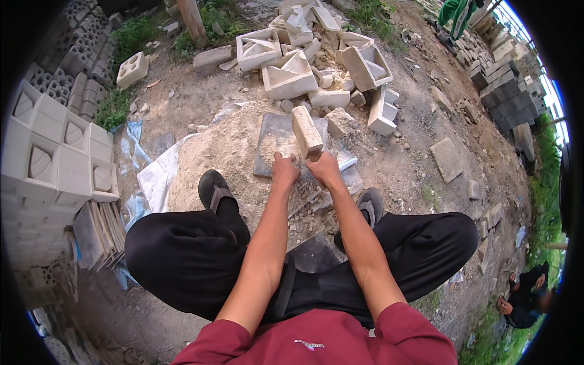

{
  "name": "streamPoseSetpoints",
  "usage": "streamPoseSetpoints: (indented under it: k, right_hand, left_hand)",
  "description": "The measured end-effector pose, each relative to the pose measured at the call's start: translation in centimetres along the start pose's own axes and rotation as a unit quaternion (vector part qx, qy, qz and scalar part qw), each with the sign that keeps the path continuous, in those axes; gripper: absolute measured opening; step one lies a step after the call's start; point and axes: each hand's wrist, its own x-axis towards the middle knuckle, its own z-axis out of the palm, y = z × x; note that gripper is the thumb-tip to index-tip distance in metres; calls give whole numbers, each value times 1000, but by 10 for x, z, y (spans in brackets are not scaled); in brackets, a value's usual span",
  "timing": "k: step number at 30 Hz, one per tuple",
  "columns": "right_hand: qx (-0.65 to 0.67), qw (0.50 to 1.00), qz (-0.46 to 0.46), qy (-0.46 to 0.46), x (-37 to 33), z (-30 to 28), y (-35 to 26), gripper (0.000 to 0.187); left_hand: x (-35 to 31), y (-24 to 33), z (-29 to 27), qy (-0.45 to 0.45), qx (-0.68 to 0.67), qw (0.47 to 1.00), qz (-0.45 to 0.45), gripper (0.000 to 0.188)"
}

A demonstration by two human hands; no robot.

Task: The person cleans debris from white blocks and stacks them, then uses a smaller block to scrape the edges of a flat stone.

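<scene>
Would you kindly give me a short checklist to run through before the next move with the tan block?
1. Right hand holding the tan block: ok, at its near end.
2. Left hand well away from the block: not ok, close beside it.
3. Left hand's grip: cannot tell, fingers partly hidden.
4. Dark slab swept clean: not ok, pale dust on it.
5. Hands gloved: not ok, both bare.

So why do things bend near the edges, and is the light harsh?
In the head view, a wide fisheye lens bends the stacked pale blocks and leaves black corners; sky glares at right; daylight looks soft, shadows faint; left hand and right hand look fairly sharp.
</scene>
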Motion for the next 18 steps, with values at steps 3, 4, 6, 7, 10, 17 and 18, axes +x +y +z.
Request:
streamPoseSetpoints:
  k: [3,4,6,7,10,17,18]
  right_hand:
    - [58,995,-55,62,-1,3,-13,52]
    - [77,991,-52,97,-6,5,-20,53]
    - [101,988,-37,114,-15,12,-25,58]
    - [100,987,-37,119,-20,15,-16,58]
    - [30,999,8,28,-33,22,5,57]
    - [33,992,-34,116,-10,0,-17,49]
    - [79,987,-59,126,-9,0,-21,50]
  left_hand:
    - [4,-13,8,32,8,999,21,42]
    - [5,-14,7,39,18,998,34,42]
    - [7,-16,6,22,13,1000,16,42]
    - [8,-11,5,3,7,1000,4,42]
    - [5,-3,2,2,1,1000,-6,41]
    - [0,-10,9,29,-6,999,18,45]
    - [0,-13,12,33,15,999,25,48]
